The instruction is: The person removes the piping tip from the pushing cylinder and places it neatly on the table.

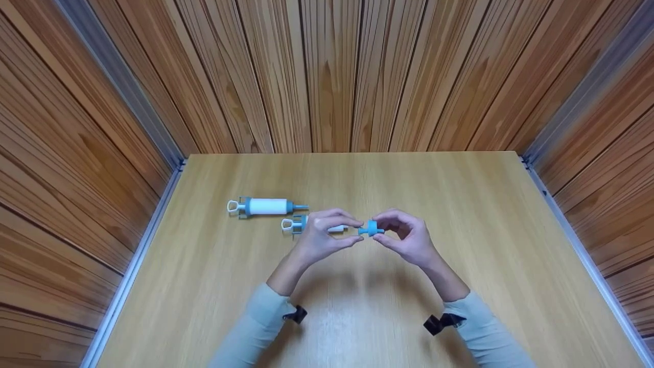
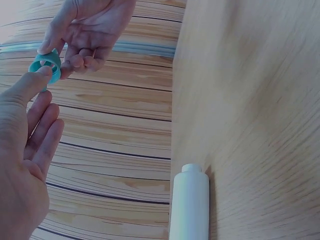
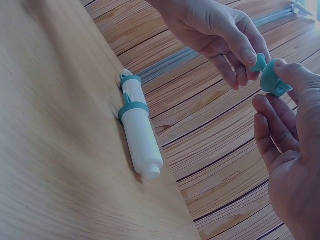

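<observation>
Both hands meet above the table around a blue-green plastic cap (image 1: 372,228). My right hand (image 1: 409,237) pinches the wide cap between thumb and fingertips. Opposite, my left hand (image 1: 327,235) pinches a small blue-green piece (image 3: 259,63) that meets the cap; whether the two are joined, I cannot tell. In the left wrist view the cap's open ring (image 2: 45,69) faces the left thumb. Below the left hand lies a white toy syringe (image 3: 141,139) with a blue-green collar and a bare white tip. The left hand partly hides it in the head view.
A second white syringe (image 1: 268,206), with a blue nozzle and a white pull handle, lies behind and left of the first. Wood-panelled walls (image 1: 327,76) with metal corner rails enclose the table (image 1: 485,204). Dark wrist mounts (image 1: 295,314) sit on both sleeves.
</observation>
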Demonstrator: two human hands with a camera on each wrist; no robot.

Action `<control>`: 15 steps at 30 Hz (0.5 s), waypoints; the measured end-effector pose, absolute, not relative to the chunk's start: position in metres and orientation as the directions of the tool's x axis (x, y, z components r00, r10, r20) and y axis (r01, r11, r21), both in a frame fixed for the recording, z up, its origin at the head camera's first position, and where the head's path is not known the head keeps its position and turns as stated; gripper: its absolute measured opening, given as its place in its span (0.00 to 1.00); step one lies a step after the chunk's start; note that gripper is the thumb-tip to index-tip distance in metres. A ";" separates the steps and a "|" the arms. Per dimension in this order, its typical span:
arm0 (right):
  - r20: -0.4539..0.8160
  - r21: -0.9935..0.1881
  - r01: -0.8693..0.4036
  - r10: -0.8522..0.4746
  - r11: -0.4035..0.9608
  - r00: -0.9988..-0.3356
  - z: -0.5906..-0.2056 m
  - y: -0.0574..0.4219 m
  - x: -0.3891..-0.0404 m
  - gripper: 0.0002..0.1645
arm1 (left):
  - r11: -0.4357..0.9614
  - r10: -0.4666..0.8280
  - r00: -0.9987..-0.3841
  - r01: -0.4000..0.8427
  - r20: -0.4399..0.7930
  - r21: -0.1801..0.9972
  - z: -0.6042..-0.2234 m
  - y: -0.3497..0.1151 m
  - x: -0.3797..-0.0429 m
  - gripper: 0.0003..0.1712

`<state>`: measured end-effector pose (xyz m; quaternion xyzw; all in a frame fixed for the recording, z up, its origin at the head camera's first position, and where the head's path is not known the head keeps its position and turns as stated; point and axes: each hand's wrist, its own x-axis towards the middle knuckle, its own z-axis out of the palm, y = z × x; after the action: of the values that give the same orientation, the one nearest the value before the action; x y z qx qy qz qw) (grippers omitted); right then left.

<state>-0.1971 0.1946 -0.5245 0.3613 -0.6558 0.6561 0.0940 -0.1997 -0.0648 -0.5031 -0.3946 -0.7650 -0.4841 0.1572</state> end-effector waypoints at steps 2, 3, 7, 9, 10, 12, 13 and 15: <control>0.599 -0.792 -0.598 -0.351 -0.124 -0.720 -0.525 0.195 -0.197 0.23 | 0.222 0.454 -0.642 0.753 0.618 0.620 -0.503 -0.065 -0.199 0.14; 0.599 -0.792 -0.598 -0.351 -0.123 -0.720 -0.525 0.195 -0.197 0.23 | 0.221 0.455 -0.642 0.752 0.617 0.620 -0.503 -0.065 -0.199 0.14; 0.593 -0.795 -0.595 -0.353 -0.115 -0.724 -0.525 0.195 -0.197 0.22 | 0.216 0.455 -0.636 0.758 0.623 0.616 -0.503 -0.064 -0.199 0.14; 0.591 -0.796 -0.594 -0.355 -0.112 -0.725 -0.524 0.196 -0.196 0.23 | 0.211 0.450 -0.632 0.762 0.631 0.612 -0.503 -0.064 -0.200 0.14; 0.589 -0.797 -0.593 -0.355 -0.110 -0.726 -0.524 0.196 -0.196 0.23 | 0.209 0.447 -0.631 0.763 0.634 0.611 -0.503 -0.064 -0.200 0.14; 0.589 -0.798 -0.592 -0.352 -0.111 -0.728 -0.525 0.197 -0.196 0.23 | 0.206 0.441 -0.627 0.767 0.642 0.608 -0.504 -0.064 -0.200 0.14; 0.591 -0.798 -0.592 -0.349 -0.116 -0.727 -0.525 0.198 -0.196 0.23 | 0.204 0.438 -0.626 0.769 0.645 0.606 -0.504 -0.065 -0.200 0.14; 0.595 -0.795 -0.594 -0.342 -0.118 -0.727 -0.526 0.200 -0.196 0.23 | 0.200 0.434 -0.623 0.771 0.651 0.605 -0.505 -0.065 -0.200 0.13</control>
<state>-0.1957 0.2001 -0.5261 0.3565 -0.6571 0.6573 0.0959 -0.2003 -0.0646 -0.5052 -0.3986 -0.7555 -0.4908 0.1716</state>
